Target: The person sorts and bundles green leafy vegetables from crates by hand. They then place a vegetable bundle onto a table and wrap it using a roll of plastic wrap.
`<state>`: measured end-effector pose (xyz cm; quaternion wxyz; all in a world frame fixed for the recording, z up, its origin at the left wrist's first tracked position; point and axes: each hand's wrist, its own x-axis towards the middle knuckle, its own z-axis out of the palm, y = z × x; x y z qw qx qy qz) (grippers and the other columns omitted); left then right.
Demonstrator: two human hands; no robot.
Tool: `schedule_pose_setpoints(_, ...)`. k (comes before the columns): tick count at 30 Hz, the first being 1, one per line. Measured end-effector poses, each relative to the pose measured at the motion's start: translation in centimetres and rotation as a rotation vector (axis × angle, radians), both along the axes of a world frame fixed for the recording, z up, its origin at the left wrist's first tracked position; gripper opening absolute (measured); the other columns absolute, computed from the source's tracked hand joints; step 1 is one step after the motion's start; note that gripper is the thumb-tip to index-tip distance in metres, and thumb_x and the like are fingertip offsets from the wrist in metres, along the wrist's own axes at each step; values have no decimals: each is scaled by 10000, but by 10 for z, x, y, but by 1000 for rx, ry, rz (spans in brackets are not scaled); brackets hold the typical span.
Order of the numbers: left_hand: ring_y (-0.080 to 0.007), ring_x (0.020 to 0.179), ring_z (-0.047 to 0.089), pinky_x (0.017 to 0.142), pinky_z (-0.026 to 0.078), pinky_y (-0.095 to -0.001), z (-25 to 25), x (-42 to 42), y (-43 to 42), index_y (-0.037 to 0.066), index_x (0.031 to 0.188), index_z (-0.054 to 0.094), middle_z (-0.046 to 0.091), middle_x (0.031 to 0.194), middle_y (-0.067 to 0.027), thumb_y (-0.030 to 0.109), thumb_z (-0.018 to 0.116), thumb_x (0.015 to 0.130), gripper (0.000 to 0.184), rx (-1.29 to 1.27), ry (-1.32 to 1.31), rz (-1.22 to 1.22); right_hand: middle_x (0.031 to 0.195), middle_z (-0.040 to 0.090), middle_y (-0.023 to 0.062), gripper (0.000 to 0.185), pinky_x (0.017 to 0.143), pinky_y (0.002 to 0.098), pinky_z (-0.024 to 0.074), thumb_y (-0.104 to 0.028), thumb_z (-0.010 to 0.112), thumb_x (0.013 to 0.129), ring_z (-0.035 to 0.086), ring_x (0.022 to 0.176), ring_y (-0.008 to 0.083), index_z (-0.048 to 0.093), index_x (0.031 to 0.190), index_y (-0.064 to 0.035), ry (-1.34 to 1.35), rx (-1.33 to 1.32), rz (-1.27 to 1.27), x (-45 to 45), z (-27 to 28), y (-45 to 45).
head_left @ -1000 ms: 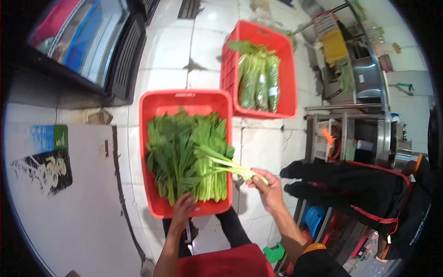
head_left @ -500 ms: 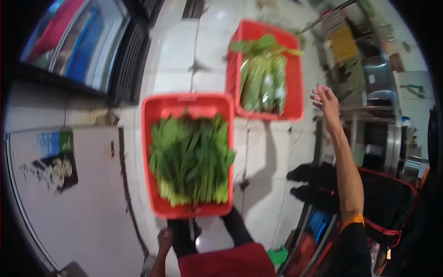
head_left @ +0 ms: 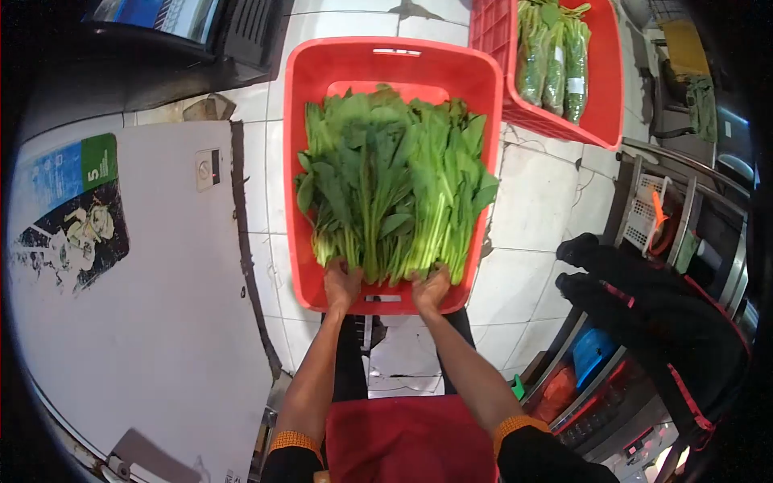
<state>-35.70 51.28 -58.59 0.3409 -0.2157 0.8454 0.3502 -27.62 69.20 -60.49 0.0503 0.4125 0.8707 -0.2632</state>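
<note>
Inside the nearer red crate, the left hand and right hand are stretching forward, touching stems of leafy greens; whether they're pinching is hidden.

Leafy vegetables in near crate — appliance left, rack right; second crate beyond, to the right — bagged vegetables inside.

Number 5, green sticker corner, white cabinet

I see the left hand and right hand touching leafy greens in a red plastic crate, maybe holding some.
</note>
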Motion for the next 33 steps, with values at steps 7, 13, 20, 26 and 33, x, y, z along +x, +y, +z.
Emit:
schedule_pose_setpoints(7,-225,840,588,725,477,-365,48,-9,3,-52,1105,502,604,884,-114,155,577,884,312,500,-188,420,808,589,69,172,714,292,465,-71,559,853,603,785,210,567,1003,11,183,-450,-92,-11,59,21)
schedule_pose_setpoints(13,-208,908,573,828,444,-317,89,-15,16,-35,1195,491,626,991,-130,144,520,934,318,428,118,214,911,555,102,257,727,310,461,16,436,873,556,728,175,465,1128,38,346,-1033,-426,-33,126,36)
schedule_pose_setpoints(20,-162,850,565,756,464,-319,50,4,-3,-22,1189,508,616,984,-102,159,534,936,312,526,90,380,997,511,195,328,793,417,444,-124,630,784,524,937,364,545,1067,19,-36,-402,256,-36,69,-20)
schedule_pose_setpoints(26,-302,907,568,783,454,-399,72,-18,-10,-27,1095,545,584,968,-159,119,593,856,284,-389,676,-131,899,567,158,308,666,377,483,-122,663,813,581,736,318,522,1055,8,50,-24,347,-50,11,-54)
schedule_pose_setpoints(33,-388,962,514,839,410,-460,8,19,38,-32,989,525,544,993,-211,149,673,775,316,265,298,15,929,542,67,314,613,260,440,-84,494,938,489,675,117,385,1223,-10,181,-1041,-68,-74,152,-6)
